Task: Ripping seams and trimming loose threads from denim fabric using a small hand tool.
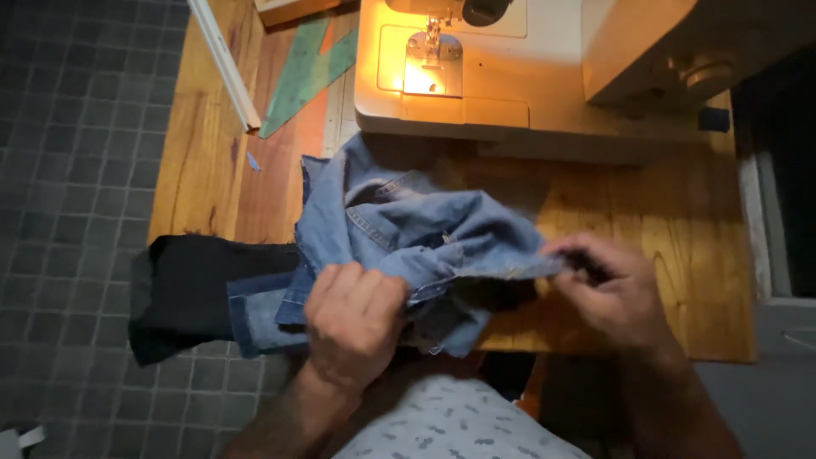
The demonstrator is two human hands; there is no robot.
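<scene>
Denim garment (408,229), pale blue, crumpled, lay on the wooden table (671,238) directly in front of the sewing machine (527,76). Left hand (353,319) was closed in a fist around its lower folds; right hand (608,289) pinched a seam edge, fingertips apparently closed, though shadow obscured them. Dark cloth (183,289) hung off the table's edge, left of the machine. Green ruler (306,72) lay beside the machine's left end.

You've got no pkgs, labels, signs or screens anywhere in frame, top to bottom, left to right. Nothing w/ print on it shows.
</scene>
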